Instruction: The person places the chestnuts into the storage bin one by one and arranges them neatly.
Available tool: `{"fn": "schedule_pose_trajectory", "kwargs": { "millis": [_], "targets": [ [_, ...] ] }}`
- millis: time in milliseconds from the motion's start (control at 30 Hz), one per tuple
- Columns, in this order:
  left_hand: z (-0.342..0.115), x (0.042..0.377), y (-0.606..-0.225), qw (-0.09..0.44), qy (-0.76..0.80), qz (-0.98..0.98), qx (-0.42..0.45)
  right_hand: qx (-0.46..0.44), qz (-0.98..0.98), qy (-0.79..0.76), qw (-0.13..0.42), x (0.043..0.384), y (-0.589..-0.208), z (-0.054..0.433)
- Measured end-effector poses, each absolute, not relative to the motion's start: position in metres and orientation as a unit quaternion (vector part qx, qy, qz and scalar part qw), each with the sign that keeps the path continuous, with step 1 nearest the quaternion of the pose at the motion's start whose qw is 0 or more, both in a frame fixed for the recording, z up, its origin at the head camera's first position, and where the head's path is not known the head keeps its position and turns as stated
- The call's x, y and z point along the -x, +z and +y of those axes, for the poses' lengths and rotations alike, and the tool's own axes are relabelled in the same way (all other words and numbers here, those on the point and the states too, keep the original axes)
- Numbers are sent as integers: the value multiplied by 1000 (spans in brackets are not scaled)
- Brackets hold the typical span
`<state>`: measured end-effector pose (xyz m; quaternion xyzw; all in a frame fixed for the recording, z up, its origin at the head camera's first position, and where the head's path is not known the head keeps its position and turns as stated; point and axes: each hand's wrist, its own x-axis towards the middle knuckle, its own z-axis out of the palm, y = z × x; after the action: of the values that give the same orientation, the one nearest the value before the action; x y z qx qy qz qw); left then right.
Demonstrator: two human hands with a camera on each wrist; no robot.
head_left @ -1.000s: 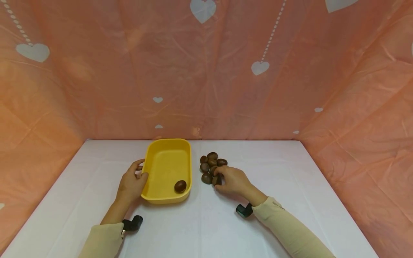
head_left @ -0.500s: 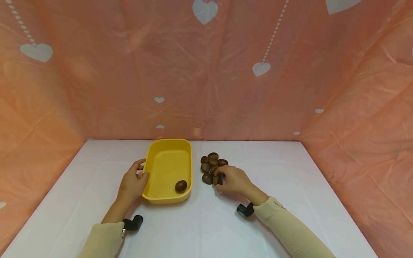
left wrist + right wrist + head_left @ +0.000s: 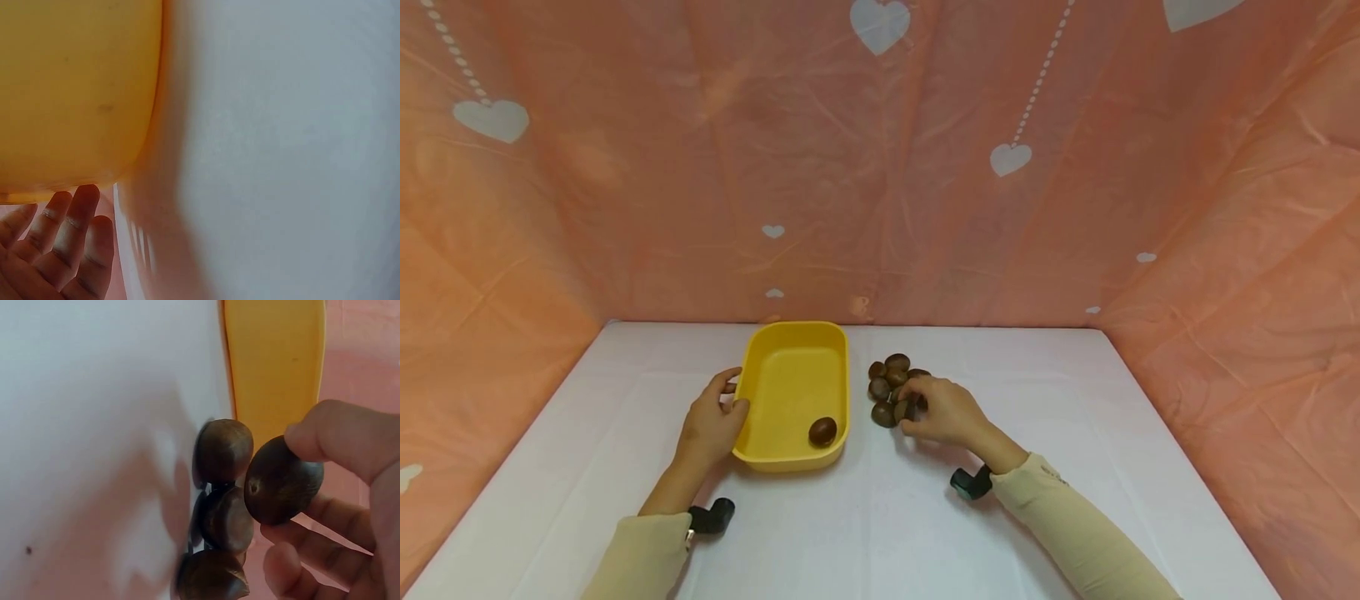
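Observation:
My right hand [image 3: 946,412] pinches a brown chestnut [image 3: 284,481] between thumb and fingers. It is held up beside other chestnuts [image 3: 226,453] in the right wrist view. In the head view the hand partly hides the chestnut pile [image 3: 880,389] on the white table. My left hand [image 3: 709,429] holds the left side of a yellow tray [image 3: 790,375], its thumb at the rim. The left wrist view shows its fingers [image 3: 75,219] bent against the tray's outer wall. One chestnut [image 3: 822,431] lies inside the tray, in the near right corner.
A white cloth covers the table [image 3: 865,533], whose far edge meets an orange curtain [image 3: 925,208] with white hearts. The curtain also hangs at both sides. The tray stands just left of the pile. Each wrist wears a small black camera [image 3: 713,517].
My right hand has risen slightly with the pinched chestnut, a little away from the pile. My left hand and the tray hold their place; the head view has shifted slightly.

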<state>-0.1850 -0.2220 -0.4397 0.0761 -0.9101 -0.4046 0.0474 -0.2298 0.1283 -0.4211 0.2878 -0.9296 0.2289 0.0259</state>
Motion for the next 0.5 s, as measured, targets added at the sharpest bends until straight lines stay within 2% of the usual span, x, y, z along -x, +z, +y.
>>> {"fn": "schedule_pose_trajectory", "kwargs": {
  "millis": [500],
  "targets": [
    [-222,186,-439,45,-408,-908,-81,-293,-922,247,55,230,-413,120]
  ]
}}
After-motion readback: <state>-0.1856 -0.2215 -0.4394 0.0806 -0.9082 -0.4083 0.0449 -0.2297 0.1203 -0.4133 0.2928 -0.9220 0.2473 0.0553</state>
